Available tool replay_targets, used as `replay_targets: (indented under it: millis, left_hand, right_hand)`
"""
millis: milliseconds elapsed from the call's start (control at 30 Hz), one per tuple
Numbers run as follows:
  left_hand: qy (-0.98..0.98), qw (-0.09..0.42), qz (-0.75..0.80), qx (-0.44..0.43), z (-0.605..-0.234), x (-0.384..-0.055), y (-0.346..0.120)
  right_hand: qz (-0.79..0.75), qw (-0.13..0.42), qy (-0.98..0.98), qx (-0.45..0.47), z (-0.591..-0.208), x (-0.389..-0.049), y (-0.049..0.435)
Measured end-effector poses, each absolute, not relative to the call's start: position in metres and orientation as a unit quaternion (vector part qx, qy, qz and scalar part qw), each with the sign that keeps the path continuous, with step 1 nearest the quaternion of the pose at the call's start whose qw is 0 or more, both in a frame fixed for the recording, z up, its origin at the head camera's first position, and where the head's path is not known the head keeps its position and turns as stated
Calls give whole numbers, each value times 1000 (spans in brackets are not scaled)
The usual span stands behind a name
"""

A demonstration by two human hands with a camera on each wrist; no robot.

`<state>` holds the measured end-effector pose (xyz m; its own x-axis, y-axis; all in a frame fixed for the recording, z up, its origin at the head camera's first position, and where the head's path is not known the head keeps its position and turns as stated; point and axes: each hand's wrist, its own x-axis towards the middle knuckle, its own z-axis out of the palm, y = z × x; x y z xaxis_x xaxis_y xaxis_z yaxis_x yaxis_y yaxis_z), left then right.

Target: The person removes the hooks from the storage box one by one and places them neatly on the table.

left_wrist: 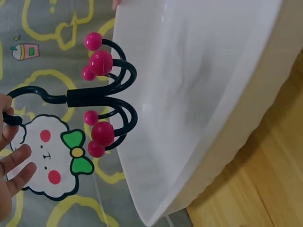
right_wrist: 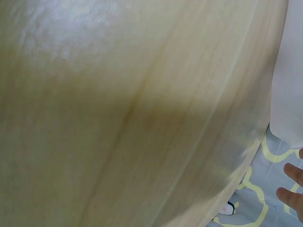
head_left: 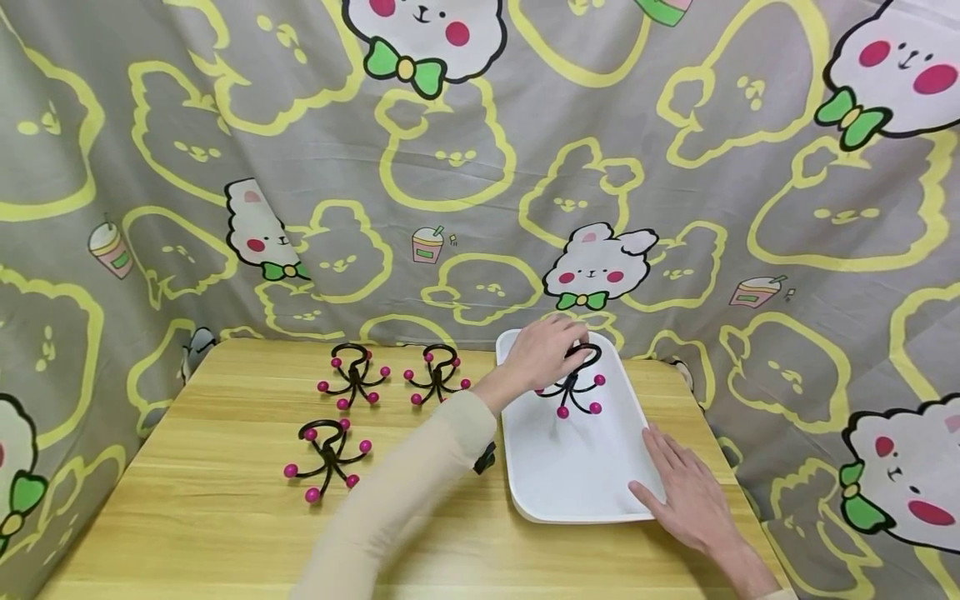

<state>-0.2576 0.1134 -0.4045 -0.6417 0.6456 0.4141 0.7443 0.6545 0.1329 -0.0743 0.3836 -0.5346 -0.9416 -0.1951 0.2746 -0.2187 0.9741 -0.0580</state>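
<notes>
My left hand (head_left: 542, 357) pinches the curved top of a black multi-arm hook (head_left: 572, 381), held upright over the far part of a white tray (head_left: 562, 483). In the left wrist view the hook (left_wrist: 87, 98) has a dark stem and several upturned arms tipped with pink balls; the fingertips (left_wrist: 19, 158) are at its curved end. My right hand (head_left: 686, 492) rests at the tray's right rim, its fingers extended along the edge and its thumb over the inside. In the right wrist view only some fingertips (right_wrist: 291, 196) show beside the tray (right_wrist: 289, 90).
On the wooden table (head_left: 187, 517), left of the tray, stand three similar hooks: one at back left (head_left: 354, 381), a second hook (head_left: 438, 379) beside it, and a nearer hook (head_left: 328, 457). A patterned grey curtain (head_left: 465, 283) hangs behind and at both sides.
</notes>
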Motion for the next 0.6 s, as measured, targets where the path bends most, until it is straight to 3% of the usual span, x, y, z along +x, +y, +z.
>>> replay_targets:
  millis: [600]
  left_hand:
    - [-868,193,-182,-420,-397,-229,63]
  right_hand:
    - [41,129,-986,100,-534,-75,383]
